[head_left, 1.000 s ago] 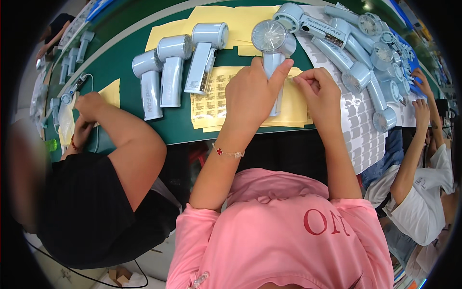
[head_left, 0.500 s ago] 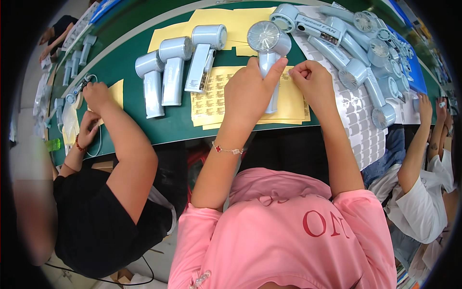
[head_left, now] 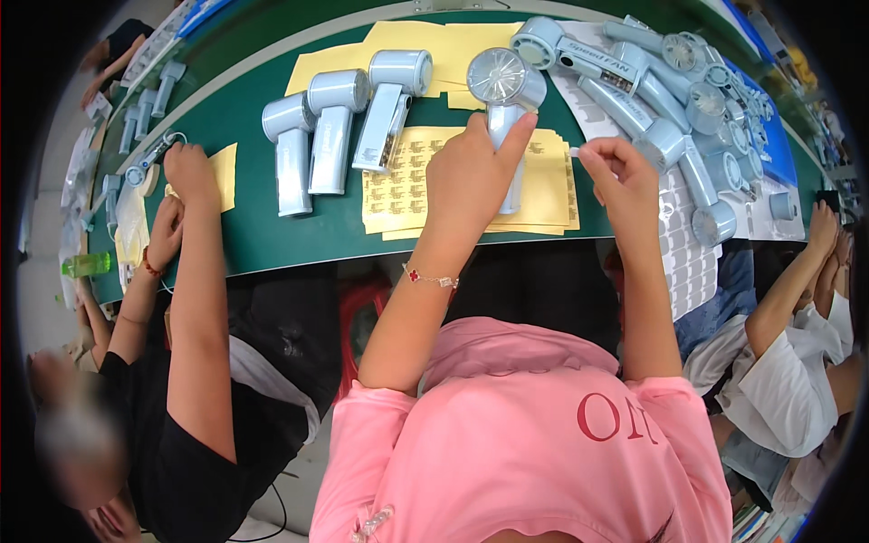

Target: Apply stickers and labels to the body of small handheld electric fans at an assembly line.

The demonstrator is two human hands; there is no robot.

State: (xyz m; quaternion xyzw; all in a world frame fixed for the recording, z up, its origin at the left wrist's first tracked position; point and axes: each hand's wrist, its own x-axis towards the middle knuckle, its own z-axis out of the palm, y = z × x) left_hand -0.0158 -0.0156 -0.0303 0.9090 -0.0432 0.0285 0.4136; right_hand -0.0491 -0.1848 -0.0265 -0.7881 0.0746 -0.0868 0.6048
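Note:
My left hand (head_left: pixel 469 172) is wrapped round the handle of a light-blue handheld fan (head_left: pixel 507 80), its round head tilted up toward me. Its fingers are mostly hidden behind the handle. To the right, apart from the fan, my right hand (head_left: pixel 625 176) pinches a small whitish piece (head_left: pixel 575 152) between thumb and fingertip; it looks like a label, but is too small to be sure. Under the fan lie stacked yellow sheets of small printed labels (head_left: pixel 389 199). Three similar light-blue fans (head_left: pixel 330 140) lie side by side left of the sheets.
A heap of light-blue fans (head_left: pixel 697 109) covers the right of the green table (head_left: pixel 249 244), partly on a white sheet with grey shapes (head_left: pixel 692 281). A blue bin (head_left: pixel 774 149) stands beyond. Co-workers sit close on both sides; one at left handles a cable (head_left: pixel 172 138).
My right hand has moved right, away from the fan, and the whitish piece now shows at its fingertips. My left hand keeps its hold. The left co-worker's arms have shifted.

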